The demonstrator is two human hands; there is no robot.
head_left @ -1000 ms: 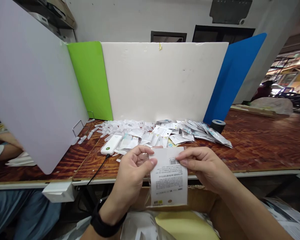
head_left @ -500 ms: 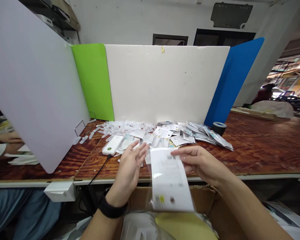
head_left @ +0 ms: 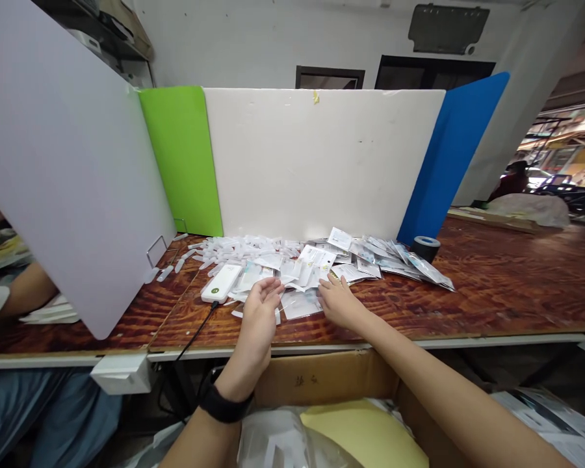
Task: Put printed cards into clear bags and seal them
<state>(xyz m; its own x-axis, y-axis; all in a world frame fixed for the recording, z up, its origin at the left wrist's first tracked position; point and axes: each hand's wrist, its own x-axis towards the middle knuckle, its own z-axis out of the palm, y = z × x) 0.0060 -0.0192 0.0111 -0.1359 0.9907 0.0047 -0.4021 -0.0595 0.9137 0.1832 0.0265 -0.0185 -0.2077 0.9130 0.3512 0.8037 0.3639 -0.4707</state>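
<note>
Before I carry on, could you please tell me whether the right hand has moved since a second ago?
Yes: judged against the white board, the right hand has moved forward, closer to it, and left, reaching the packets on the table.

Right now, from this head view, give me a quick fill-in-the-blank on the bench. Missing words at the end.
1. The hand with the black wristband is the person's ____ hand.
2. The loose packets lie in front of a tall middle panel coloured ____.
3. The side panel right behind the dark tape roll is ____.
4. Inside the cardboard box, the large sheet is ____.

Missing words: left; white; blue; yellow.
</note>
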